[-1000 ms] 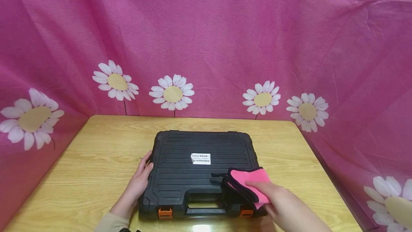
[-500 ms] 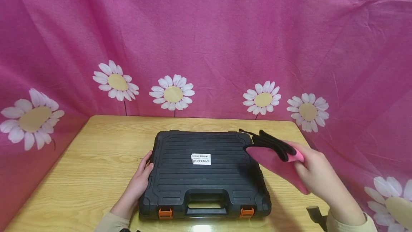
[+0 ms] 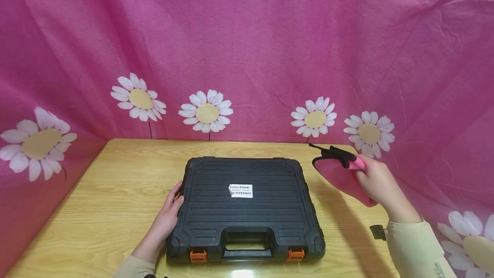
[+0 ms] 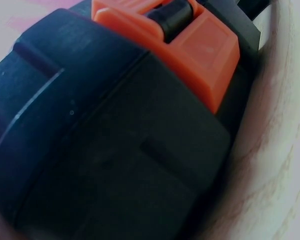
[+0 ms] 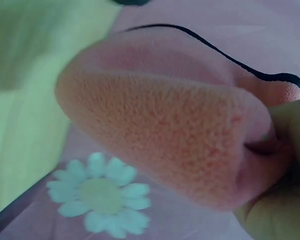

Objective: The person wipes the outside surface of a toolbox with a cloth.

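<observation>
A black plastic tool case (image 3: 247,209) lies closed on the table, its handle and two orange latches (image 3: 198,256) facing me. My left hand (image 3: 165,222) rests against the case's left side with its fingers fairly straight. In the left wrist view, a corner of the case and one orange latch (image 4: 205,45) fill most of the picture; the hand itself is hardly visible there. Off to the right and above the table, my right hand (image 3: 380,185) grips a folded pink cloth (image 3: 343,179) with black edging. The right wrist view shows the cloth's fluffy surface (image 5: 160,135) bunched at the fingers.
A white label (image 3: 241,190) sits in the middle of the case lid. The wooden table (image 3: 127,183) reaches back to a pink curtain (image 3: 247,55) printed with daisies, which also hangs along both sides.
My right hand has lifted the cloth off the case's front right part and carried it right and away from me, past the case's edge. The left hand and the case stay put.
</observation>
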Motion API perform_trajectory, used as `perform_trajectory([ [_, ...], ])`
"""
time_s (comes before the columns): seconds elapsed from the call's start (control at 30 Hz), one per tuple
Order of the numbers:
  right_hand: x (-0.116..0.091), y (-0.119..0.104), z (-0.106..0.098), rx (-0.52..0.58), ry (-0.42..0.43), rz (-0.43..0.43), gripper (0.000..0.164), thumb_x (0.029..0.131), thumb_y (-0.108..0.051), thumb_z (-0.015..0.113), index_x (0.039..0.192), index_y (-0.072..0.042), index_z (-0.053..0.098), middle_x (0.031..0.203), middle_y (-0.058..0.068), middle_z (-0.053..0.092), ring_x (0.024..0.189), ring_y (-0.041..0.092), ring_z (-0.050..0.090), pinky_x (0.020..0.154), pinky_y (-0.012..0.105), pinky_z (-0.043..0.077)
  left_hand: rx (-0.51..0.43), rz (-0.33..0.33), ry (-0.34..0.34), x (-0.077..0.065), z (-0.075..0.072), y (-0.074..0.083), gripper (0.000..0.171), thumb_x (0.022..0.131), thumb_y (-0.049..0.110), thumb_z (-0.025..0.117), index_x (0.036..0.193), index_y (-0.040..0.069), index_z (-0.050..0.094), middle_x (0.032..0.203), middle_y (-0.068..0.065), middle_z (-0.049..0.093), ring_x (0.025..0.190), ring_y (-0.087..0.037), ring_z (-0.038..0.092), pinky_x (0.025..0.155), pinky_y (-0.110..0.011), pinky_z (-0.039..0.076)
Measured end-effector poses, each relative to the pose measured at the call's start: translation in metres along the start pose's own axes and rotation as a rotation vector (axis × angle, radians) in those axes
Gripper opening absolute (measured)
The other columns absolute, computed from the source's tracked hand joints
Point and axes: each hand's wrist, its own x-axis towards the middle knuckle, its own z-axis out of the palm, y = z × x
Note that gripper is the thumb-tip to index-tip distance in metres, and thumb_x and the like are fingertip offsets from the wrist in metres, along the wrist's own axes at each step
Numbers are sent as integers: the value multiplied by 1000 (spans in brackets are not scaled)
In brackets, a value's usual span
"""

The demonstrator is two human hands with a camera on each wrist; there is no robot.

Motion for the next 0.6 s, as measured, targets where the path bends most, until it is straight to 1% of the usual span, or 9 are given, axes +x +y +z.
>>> perform_trajectory([
  [0.1,5,16,11,-10,-11,16,13,87,5,58,96,1,65,78,17,64,71,32,57,68,51,49,-4,1,-3,0,0,-1,58,115,26,29,167,19,5,173,-19,2,158,-42,10,126,-59,14],
  [0.23,11,31,21,-23,-40,39,29,86,6,56,113,5,66,95,28,70,80,38,64,75,58,53,-13,3,-11,0,1,-1,58,115,24,29,167,18,4,173,-18,2,158,-41,11,126,-58,16],
  [0.27,12,35,23,-22,-54,45,33,86,7,56,118,4,65,99,30,69,79,39,65,71,58,54,-11,2,-10,0,1,-1,58,115,25,29,167,19,4,173,-18,2,158,-41,11,126,-58,16],
  [0.3,14,38,25,-25,-63,48,36,86,7,56,121,4,64,103,32,69,80,39,65,72,57,54,-8,2,-9,0,1,-1,58,115,25,29,167,19,5,174,-18,2,158,-41,11,126,-58,15],
  [0.4,17,47,31,-37,-90,47,41,87,8,56,127,3,62,107,33,69,82,39,65,74,59,56,3,2,-2,0,1,-1,59,115,27,30,167,20,5,174,-18,2,158,-42,10,126,-59,14],
  [0.47,18,53,35,-43,-104,45,39,88,7,57,127,2,62,107,32,69,82,39,65,76,59,56,8,5,0,0,2,0,58,115,27,29,167,20,6,173,-18,3,158,-42,10,126,-59,14],
  [0.5,18,55,37,-53,-109,43,39,89,7,57,128,1,62,108,31,69,85,39,64,81,60,54,7,7,0,0,2,0,58,115,27,29,167,20,6,173,-19,3,158,-42,10,126,-59,14],
  [0.53,18,57,39,-55,-121,42,40,90,6,56,129,1,61,110,31,69,87,40,64,81,59,54,5,10,0,0,2,0,58,115,26,29,167,19,6,173,-19,3,158,-42,11,126,-59,14],
  [0.6,16,60,43,-63,-150,35,42,92,6,57,134,1,59,118,31,67,97,44,66,87,62,54,3,16,2,0,3,0,58,115,25,29,167,19,7,173,-19,4,158,-42,12,126,-59,15],
])
